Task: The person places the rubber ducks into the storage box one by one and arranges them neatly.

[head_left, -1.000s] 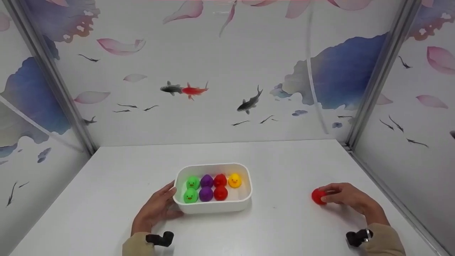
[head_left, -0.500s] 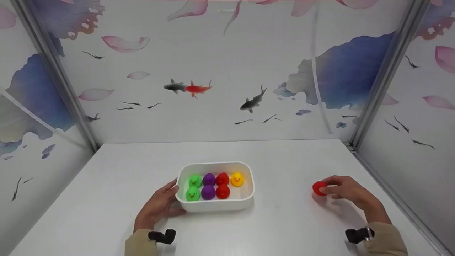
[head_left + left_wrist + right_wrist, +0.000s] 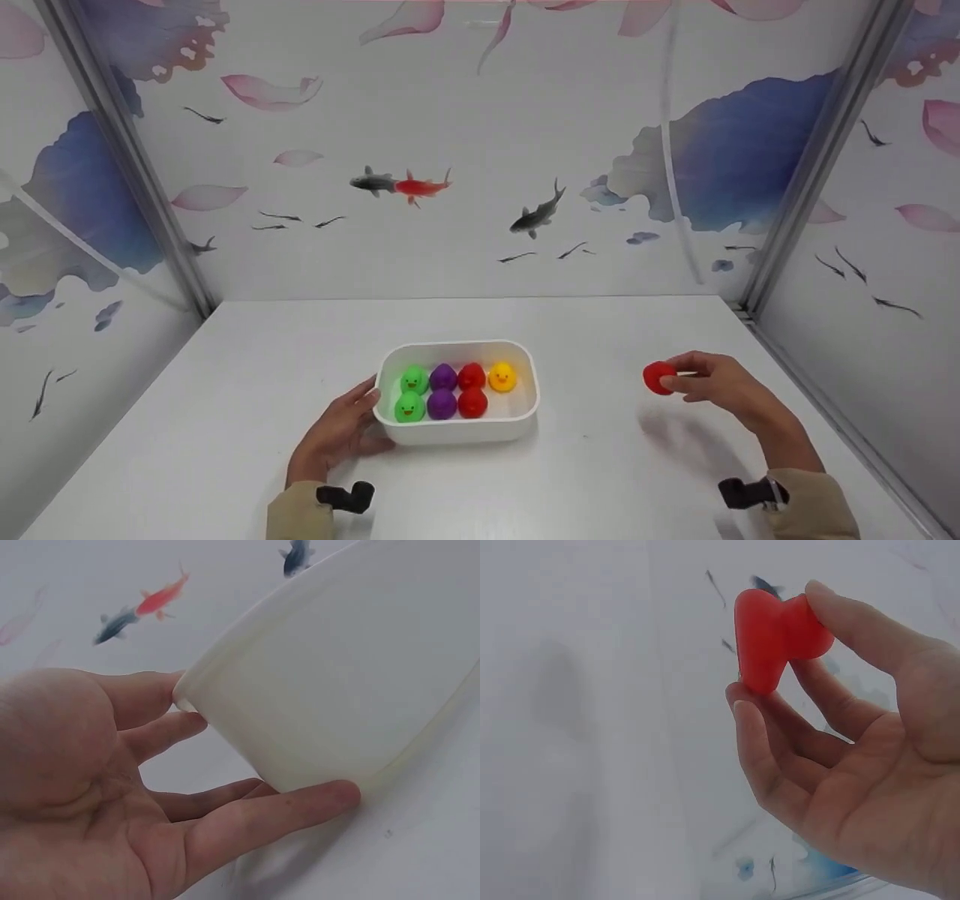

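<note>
Pinched between the thumb and fingertips of my right hand (image 3: 727, 386) is a red rubber duck (image 3: 657, 377), held above the table on the right. Its rounded body and head show in the right wrist view, the duck (image 3: 765, 637) lying against the fingertips. My left hand (image 3: 334, 435) grips the left end of a white plastic box (image 3: 459, 433); in the left wrist view fingers are at the rim and under the base of the box (image 3: 322, 682). Inside stand two green ducks (image 3: 409, 407), two purple ones (image 3: 442, 404), two red ones (image 3: 472, 403) and a yellow duck (image 3: 502, 377).
The white table (image 3: 600, 480) is bounded by a back wall (image 3: 450, 112) printed with fish and petals, and by side walls with metal corner posts (image 3: 810, 165). Each wrist carries a black camera mount (image 3: 346, 496).
My right hand has lifted the red duck off the table and moved it slightly left. My left hand stays at the box. The head view has shifted slightly.
</note>
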`<state>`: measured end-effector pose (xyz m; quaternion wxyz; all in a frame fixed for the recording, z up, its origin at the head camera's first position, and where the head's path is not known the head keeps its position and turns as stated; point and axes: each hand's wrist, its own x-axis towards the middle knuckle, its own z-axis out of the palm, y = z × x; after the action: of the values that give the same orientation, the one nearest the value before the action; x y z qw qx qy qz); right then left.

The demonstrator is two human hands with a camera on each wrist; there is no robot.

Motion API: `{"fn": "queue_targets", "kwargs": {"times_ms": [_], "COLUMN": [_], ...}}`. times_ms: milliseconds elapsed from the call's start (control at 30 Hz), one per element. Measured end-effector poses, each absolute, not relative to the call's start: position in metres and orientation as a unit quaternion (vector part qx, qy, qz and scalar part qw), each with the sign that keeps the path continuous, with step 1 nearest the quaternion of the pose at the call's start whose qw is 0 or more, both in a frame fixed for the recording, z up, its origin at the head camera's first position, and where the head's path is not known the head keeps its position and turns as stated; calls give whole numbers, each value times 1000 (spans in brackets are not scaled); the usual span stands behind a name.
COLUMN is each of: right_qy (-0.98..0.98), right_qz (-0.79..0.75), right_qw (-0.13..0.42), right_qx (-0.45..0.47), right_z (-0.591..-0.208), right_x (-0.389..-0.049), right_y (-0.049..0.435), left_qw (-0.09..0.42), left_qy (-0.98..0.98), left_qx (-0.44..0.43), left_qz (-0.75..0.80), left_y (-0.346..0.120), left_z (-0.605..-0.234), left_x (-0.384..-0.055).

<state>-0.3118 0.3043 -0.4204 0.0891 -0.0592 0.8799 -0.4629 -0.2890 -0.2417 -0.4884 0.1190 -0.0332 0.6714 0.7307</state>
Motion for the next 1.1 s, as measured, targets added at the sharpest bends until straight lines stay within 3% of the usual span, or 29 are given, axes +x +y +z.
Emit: {"fn": "queue_targets", "kwargs": {"times_ms": [233,900,1100], "right_qy": [887,884,885], "right_qz": [-450,-449,-458], "right_qw": [64,73,23], "right_qx": [-83,-108,-81], "right_z": [-411,-419,-430], "right_x": [-305,-305,-308], "right_y": [288,241,207], "left_qw": [115,122,115], "left_qy": [680,677,684], "left_qx": [-36,-17,-27], "left_qz": [723,725,720], "left_y": [-243,-240,-243], "left_z": [-486,-489,-488], "left_x": [-289,-289,-289]}}
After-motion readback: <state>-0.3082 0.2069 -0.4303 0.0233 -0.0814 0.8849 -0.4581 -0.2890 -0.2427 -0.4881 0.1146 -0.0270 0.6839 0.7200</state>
